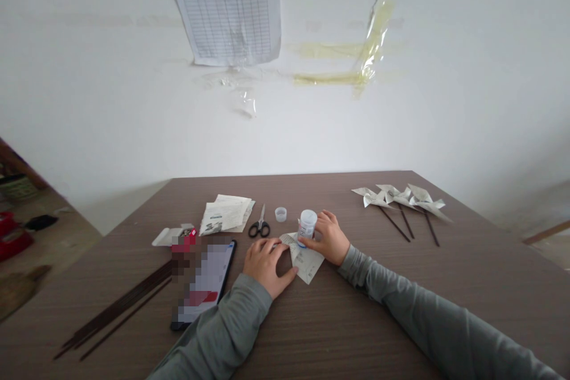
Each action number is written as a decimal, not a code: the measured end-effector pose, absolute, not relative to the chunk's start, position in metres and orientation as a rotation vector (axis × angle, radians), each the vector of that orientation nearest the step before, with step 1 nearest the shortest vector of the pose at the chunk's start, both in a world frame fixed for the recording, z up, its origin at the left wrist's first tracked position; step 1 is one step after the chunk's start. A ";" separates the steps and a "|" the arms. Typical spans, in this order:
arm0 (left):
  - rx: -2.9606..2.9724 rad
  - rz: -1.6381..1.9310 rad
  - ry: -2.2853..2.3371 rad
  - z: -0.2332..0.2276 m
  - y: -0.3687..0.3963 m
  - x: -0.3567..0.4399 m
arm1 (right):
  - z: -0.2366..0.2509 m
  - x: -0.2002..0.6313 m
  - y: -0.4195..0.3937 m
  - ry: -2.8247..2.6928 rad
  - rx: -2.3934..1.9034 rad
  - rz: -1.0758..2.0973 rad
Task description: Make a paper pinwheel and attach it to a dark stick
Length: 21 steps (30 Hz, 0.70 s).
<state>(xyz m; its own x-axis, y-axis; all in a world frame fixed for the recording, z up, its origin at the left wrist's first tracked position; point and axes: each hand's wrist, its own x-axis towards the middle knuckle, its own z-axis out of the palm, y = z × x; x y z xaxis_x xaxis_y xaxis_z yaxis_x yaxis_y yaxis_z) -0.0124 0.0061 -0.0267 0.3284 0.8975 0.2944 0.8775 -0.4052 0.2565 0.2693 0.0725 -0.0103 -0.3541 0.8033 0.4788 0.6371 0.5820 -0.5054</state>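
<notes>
My right hand (332,238) is wrapped round a small white plastic bottle (307,224) with a printed label. The bottle stands upright on or just over a piece of printed paper (308,264) that has cut or folded corners. At the paper's left side my left hand (266,264) rests with its fingers spread, the fingertips at the paper's edge. A loose white cap (280,214) lies on the table behind the bottle. Left of the cap are scissors (259,225) with black handles, their blades pointing away from me.
Printed paper squares (226,214) lie at the back left. Closer are a small red box (184,241), a phone (209,279) and several thin dark sticks (120,303). Three paper pinwheels (398,197) on sticks lie at the back right. A white wall (312,142) stands behind the table.
</notes>
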 end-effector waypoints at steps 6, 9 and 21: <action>2.496 0.632 1.740 -0.020 -0.002 -0.001 | -0.009 0.272 0.070 -1.950 -1.110 0.393; 2.504 0.651 1.771 -0.017 -0.007 0.004 | -0.010 0.276 0.070 -1.760 -1.078 0.597; 2.499 0.697 1.769 -0.019 -0.006 0.001 | -0.001 0.289 0.074 -1.489 -0.929 0.768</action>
<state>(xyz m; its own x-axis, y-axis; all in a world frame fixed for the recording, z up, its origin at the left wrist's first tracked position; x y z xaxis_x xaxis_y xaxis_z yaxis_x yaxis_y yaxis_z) 0.0009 -0.0059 -0.0185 0.2665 0.8971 0.3523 0.8965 -0.3650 0.2511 0.2893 0.0740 -0.0011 -0.0230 0.8815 0.4716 0.1269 0.4704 -0.8733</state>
